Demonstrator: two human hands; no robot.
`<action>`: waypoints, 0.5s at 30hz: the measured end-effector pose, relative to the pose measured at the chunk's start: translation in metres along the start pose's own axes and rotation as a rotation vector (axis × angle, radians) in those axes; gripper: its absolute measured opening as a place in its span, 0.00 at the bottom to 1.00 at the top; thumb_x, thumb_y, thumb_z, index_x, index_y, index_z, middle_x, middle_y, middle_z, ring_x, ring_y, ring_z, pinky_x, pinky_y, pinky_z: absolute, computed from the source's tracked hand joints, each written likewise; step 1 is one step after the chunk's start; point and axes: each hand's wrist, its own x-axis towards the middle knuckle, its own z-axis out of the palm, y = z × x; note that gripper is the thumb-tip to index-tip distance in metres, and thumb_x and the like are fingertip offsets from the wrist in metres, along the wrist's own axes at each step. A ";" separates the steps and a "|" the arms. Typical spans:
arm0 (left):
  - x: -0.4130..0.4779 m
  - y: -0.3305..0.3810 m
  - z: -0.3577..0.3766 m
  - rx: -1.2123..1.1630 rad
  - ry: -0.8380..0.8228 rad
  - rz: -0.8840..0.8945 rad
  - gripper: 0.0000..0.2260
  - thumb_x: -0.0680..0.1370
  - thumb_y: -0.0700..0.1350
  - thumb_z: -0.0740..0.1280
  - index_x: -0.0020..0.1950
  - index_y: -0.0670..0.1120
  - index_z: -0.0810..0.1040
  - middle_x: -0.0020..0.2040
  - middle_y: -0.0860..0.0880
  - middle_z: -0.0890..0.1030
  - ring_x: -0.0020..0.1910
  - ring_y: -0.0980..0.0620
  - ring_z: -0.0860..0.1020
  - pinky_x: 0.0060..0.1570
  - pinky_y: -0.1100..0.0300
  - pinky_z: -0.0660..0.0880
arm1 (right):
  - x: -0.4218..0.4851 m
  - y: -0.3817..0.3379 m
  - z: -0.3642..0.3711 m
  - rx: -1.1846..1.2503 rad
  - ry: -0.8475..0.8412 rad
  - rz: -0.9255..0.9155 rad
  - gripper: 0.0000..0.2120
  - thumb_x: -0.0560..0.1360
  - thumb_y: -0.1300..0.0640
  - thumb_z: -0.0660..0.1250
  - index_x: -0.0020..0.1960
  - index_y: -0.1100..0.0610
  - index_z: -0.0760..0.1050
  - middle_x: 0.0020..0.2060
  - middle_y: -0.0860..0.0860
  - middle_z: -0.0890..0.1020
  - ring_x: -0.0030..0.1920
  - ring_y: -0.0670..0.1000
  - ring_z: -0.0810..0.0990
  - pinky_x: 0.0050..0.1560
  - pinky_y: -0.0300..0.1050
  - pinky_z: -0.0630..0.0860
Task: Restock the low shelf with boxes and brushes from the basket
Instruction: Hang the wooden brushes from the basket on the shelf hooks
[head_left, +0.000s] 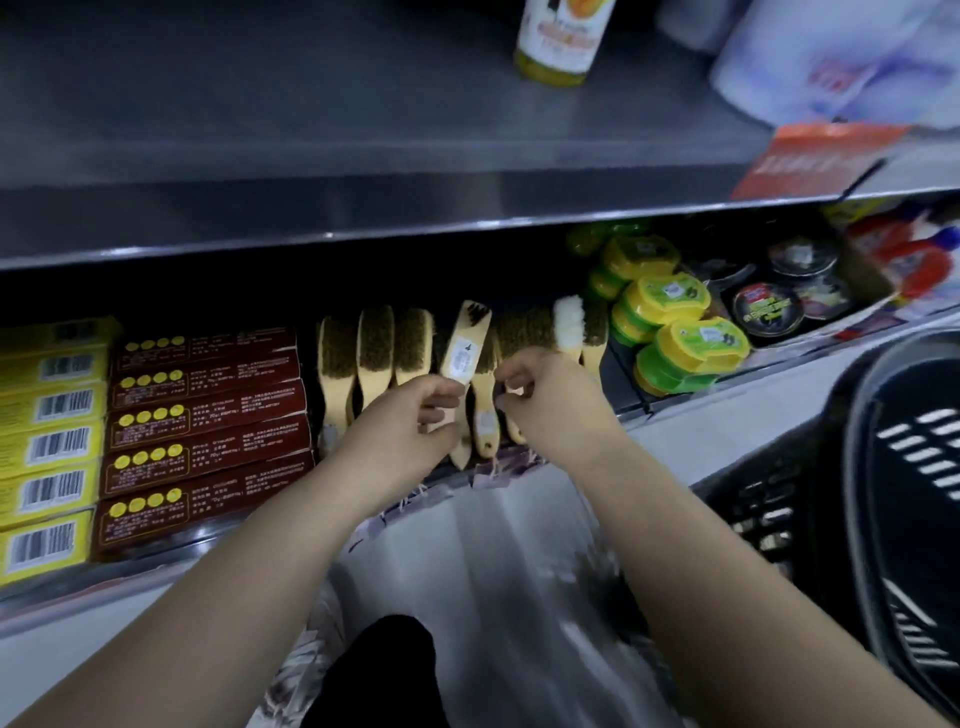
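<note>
Low shelf (130, 567), left hand (400, 422) pinching brush (466, 345) handle, head pointing away, right hand (550, 400) grip unclear

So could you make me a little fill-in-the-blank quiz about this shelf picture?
1. The left hand holds a labelled wooden ___.
2. The barcoded boxes at the far left are ___.
3. The black basket sits on the person's ___ side.

Missing words: brush; yellow; right.

Bottle (558, 44) cropped above, basket (906, 499) cut off right, illegible print on red boxes (208, 415)
</note>
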 end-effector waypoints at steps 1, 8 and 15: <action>-0.003 0.014 0.000 -0.013 -0.011 0.032 0.14 0.76 0.40 0.66 0.60 0.51 0.74 0.55 0.55 0.77 0.56 0.56 0.76 0.54 0.65 0.71 | -0.007 -0.004 -0.021 -0.006 0.009 -0.026 0.10 0.73 0.62 0.66 0.53 0.53 0.78 0.44 0.47 0.78 0.43 0.46 0.76 0.40 0.36 0.69; -0.032 0.124 0.027 0.043 -0.168 0.345 0.10 0.76 0.39 0.66 0.56 0.48 0.77 0.50 0.52 0.81 0.50 0.56 0.79 0.51 0.67 0.73 | -0.086 0.024 -0.154 0.144 0.018 -0.042 0.06 0.71 0.63 0.70 0.43 0.52 0.79 0.37 0.47 0.81 0.37 0.46 0.78 0.39 0.36 0.73; -0.042 0.197 0.110 0.526 -0.404 0.797 0.12 0.77 0.50 0.64 0.60 0.53 0.74 0.55 0.57 0.76 0.54 0.62 0.71 0.55 0.69 0.66 | -0.142 0.132 -0.191 0.532 0.106 0.237 0.04 0.75 0.65 0.65 0.45 0.59 0.78 0.32 0.50 0.79 0.31 0.45 0.74 0.33 0.35 0.71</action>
